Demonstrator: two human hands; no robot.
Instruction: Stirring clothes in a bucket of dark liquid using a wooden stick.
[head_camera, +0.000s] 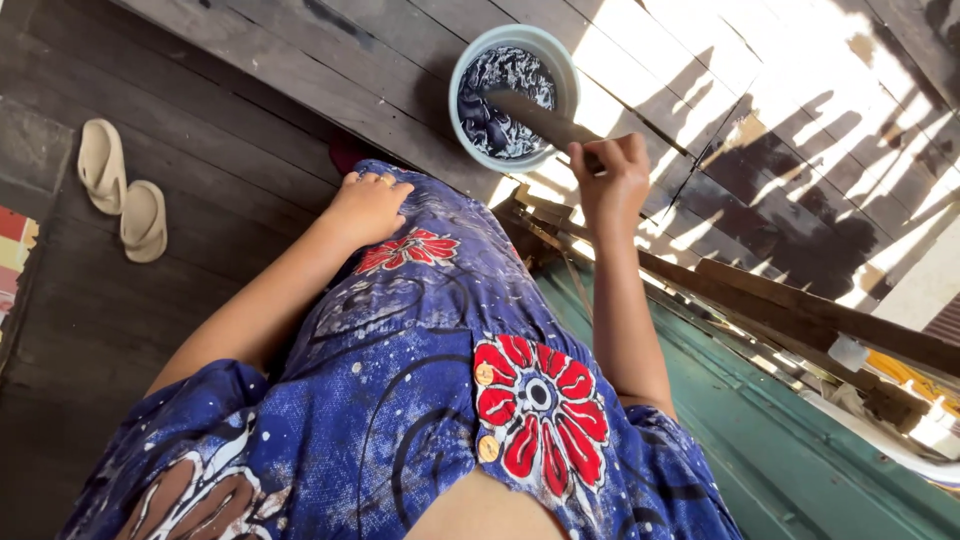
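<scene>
On the dark wooden plank floor (250, 130) stands a round pale-blue bowl of dark wet cloth (513, 97). The right hand (612, 180) grips a flat wooden stick (545, 120) reaching into it; the left hand (368, 207) rests open, palm down, on the blue flowered dress (430, 340).

floor: dark wooden planks (230, 110); light: sun stripes (800, 90) | pale sandals (122, 190) | green boards (800, 470)

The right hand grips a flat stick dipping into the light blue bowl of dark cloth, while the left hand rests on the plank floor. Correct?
Not quite. In the head view the left hand rests on the blue flowered dress, not the floor. The rest holds.
</scene>
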